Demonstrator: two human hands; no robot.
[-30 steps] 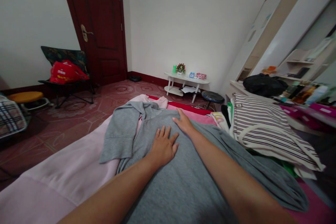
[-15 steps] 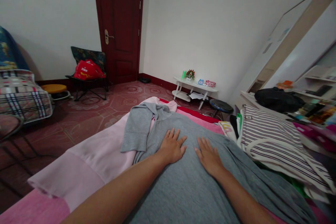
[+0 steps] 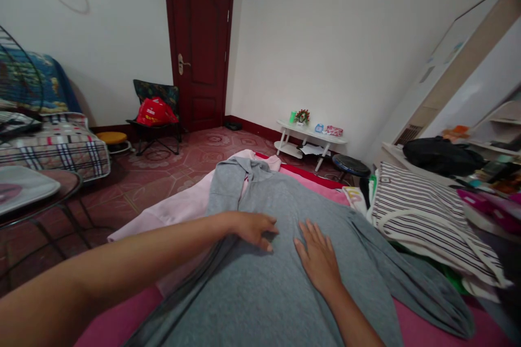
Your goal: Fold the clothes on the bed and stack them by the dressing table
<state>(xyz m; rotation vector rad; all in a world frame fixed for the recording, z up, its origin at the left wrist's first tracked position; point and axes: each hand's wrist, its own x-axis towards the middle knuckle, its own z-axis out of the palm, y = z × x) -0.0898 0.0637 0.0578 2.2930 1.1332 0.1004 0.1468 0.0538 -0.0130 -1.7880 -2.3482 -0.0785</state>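
A grey hooded garment [image 3: 285, 293] lies spread on the bed in front of me, on top of a pale pink garment [image 3: 183, 209]. My left hand [image 3: 254, 227] reaches across from the left and rests on the grey cloth near its chest. Its fingers are curled, with the thumb under them, pinching the fabric. My right hand [image 3: 319, 257] lies flat on the same garment just to the right, fingers stretched out and pointing away from me. The two hands are close together but apart.
A pile of clothes topped by a striped garment [image 3: 415, 211] sits at the right on the pink bed cover [image 3: 427, 331]. Beyond the bed are a low white table [image 3: 311, 133], a round stool [image 3: 345, 164], a chair with a red bag [image 3: 154, 111], a dark door [image 3: 199, 38] and plaid bedding [image 3: 57, 143].
My view has swung left. My left hand went from flat to curled on the grey cloth, and the folded-over left sleeve no longer shows. My right hand drew back toward me.
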